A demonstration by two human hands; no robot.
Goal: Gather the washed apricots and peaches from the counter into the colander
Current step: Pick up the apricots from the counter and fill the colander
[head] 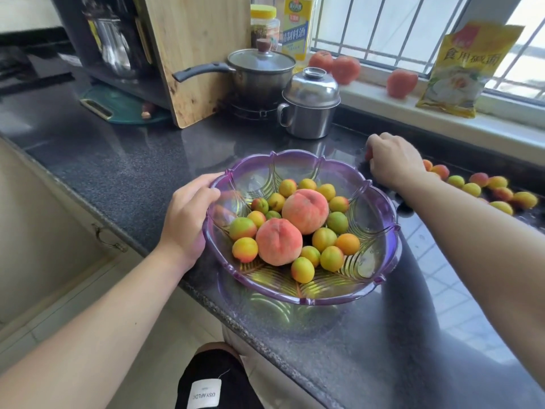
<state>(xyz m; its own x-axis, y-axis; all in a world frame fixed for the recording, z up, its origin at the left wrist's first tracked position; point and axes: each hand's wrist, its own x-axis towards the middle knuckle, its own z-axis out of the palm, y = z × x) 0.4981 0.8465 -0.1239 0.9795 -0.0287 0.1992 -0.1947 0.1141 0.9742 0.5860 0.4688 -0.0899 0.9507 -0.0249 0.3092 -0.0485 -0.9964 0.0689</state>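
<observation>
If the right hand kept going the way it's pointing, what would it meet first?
The right hand, knuckles aimed toward the back-left, already seems to cover a reddish fruit. Beyond that, probably the lidded steel mug, though depth is unclear.

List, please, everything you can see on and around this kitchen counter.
colander: one, purple, counter's front edge
peaches: two, pink, in colander
apricots: about seventeen, yellow-orange, in colander
loose apricots: about a dozen, counter right
saucepan: one, steel, lidded, at back
steel pot: one, domed lid
cutting board: one, wooden, upright
tomatoes: three, red, windowsill
bag: one, yellow, windowsill
left hand: grips colander rim
right hand: curled over fruit on counter
</observation>
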